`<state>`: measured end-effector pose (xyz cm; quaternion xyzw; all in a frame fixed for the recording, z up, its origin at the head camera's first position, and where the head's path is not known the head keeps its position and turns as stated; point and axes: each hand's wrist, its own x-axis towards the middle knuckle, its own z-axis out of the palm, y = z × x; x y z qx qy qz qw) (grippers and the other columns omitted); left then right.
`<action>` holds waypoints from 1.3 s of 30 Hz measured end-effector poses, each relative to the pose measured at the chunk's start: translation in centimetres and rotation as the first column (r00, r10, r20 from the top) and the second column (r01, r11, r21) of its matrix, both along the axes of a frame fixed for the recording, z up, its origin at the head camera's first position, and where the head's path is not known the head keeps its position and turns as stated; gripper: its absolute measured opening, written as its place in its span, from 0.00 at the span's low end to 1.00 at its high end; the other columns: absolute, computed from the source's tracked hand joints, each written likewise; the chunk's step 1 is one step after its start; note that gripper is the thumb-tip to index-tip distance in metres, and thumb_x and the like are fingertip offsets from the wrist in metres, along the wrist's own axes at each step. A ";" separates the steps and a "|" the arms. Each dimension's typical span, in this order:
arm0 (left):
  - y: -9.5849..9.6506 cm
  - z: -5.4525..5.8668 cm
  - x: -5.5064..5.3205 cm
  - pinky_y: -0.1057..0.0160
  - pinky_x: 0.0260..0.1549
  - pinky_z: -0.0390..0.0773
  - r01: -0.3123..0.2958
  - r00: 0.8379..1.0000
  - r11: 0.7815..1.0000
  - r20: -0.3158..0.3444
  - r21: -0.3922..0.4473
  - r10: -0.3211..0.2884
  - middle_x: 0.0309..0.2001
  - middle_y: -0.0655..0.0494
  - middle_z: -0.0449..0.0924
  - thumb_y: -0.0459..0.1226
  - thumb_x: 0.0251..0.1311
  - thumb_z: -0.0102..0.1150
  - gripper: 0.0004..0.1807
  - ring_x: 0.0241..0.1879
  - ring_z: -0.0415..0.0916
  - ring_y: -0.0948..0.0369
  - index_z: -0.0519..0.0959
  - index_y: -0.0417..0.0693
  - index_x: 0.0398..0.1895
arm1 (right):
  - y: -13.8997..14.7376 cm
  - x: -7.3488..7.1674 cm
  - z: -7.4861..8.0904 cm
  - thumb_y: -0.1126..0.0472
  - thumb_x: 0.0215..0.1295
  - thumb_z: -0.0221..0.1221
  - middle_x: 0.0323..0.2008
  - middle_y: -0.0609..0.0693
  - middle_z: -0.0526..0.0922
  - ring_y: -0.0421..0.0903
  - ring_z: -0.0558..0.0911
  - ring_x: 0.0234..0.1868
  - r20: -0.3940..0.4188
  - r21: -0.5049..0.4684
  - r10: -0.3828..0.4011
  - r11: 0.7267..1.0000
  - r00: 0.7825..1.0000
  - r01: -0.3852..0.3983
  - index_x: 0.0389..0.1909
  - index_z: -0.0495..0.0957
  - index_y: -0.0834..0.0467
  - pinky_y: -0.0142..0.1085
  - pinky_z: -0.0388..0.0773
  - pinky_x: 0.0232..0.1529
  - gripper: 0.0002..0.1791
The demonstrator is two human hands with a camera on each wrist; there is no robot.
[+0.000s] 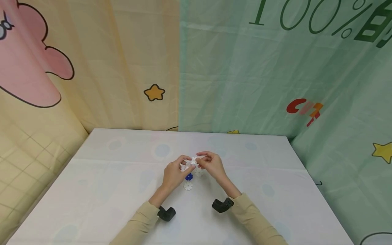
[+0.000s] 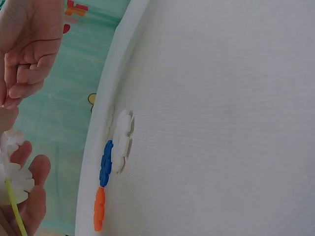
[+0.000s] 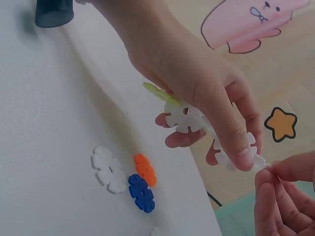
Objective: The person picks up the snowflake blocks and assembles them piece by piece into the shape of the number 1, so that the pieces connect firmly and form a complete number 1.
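My left hand (image 1: 174, 174) is raised over the table and grips a small cluster of joined white notched snowflake discs (image 1: 194, 160). A yellow-green disc (image 3: 160, 93) is fixed at one end of the cluster, best seen in the right wrist view. At the other end, my right hand (image 1: 215, 166) pinches the edge of a white disc between thumb and finger; its fingertips meet there in the right wrist view. Below the hands lie a blue disc (image 3: 141, 192), an orange disc (image 3: 145, 169) and a white disc (image 3: 109, 169), flat on the table.
Another white disc (image 1: 199, 172) lies below the right hand. The white cloth-covered table (image 1: 122, 200) ends at printed curtains (image 1: 232, 75) behind and beside it. A black wrist camera (image 1: 166, 214) sits on the left wrist, and a second black camera (image 1: 222, 205) on the right.
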<state>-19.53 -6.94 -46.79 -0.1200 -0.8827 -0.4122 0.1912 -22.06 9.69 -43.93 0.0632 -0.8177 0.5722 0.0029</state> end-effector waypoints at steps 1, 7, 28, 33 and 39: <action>0.0 0.0 0.0 0.72 0.20 0.64 -0.010 1.000 1.000 -0.006 -0.006 0.010 0.29 0.57 0.82 0.47 0.55 0.67 0.14 0.20 0.65 0.69 0.80 0.56 0.43 | 0.0 0.0 0.1 0.65 0.62 0.62 0.28 0.64 0.84 0.50 0.84 0.25 -0.003 0.001 0.006 1.000 1.000 -0.006 0.47 0.79 0.67 0.47 0.83 0.35 0.14; -0.2 -0.2 0.0 0.71 0.22 0.65 -0.044 0.999 0.999 -0.021 -0.005 0.044 0.30 0.53 0.84 0.46 0.57 0.66 0.12 0.21 0.68 0.66 0.81 0.55 0.43 | 0.2 -0.2 -0.2 0.61 0.63 0.62 0.34 0.66 0.84 0.49 0.83 0.26 -0.036 -0.004 0.031 0.999 0.999 -0.032 0.46 0.80 0.66 0.48 0.82 0.34 0.14; -1.2 0.1 -0.3 0.72 0.26 0.72 -0.026 0.987 0.997 0.159 0.077 0.013 0.40 0.52 0.80 0.44 0.65 0.58 0.14 0.34 0.74 0.61 0.81 0.50 0.50 | 1.6 -0.7 -3.0 0.63 0.52 0.70 0.35 0.52 0.85 0.41 0.77 0.28 0.004 0.350 0.094 0.932 0.996 -0.090 0.43 0.83 0.59 0.31 0.75 0.29 0.16; -1.4 0.2 -0.3 0.73 0.22 0.70 -0.005 0.987 0.995 0.162 0.100 -0.012 0.37 0.51 0.79 0.42 0.65 0.58 0.16 0.34 0.73 0.60 0.81 0.48 0.52 | 1.7 -0.6 -3.3 0.62 0.51 0.71 0.33 0.51 0.83 0.42 0.73 0.28 0.020 0.421 0.117 0.900 0.993 -0.114 0.43 0.83 0.60 0.31 0.71 0.29 0.17; -1.6 0.2 -0.3 0.72 0.25 0.72 0.008 0.987 0.992 0.157 0.130 -0.029 0.39 0.50 0.79 0.41 0.65 0.58 0.15 0.35 0.74 0.59 0.80 0.48 0.52 | 1.6 -0.4 -3.7 0.58 0.54 0.70 0.34 0.51 0.84 0.42 0.73 0.30 0.000 0.485 0.143 0.865 0.990 -0.125 0.40 0.84 0.59 0.31 0.71 0.31 0.13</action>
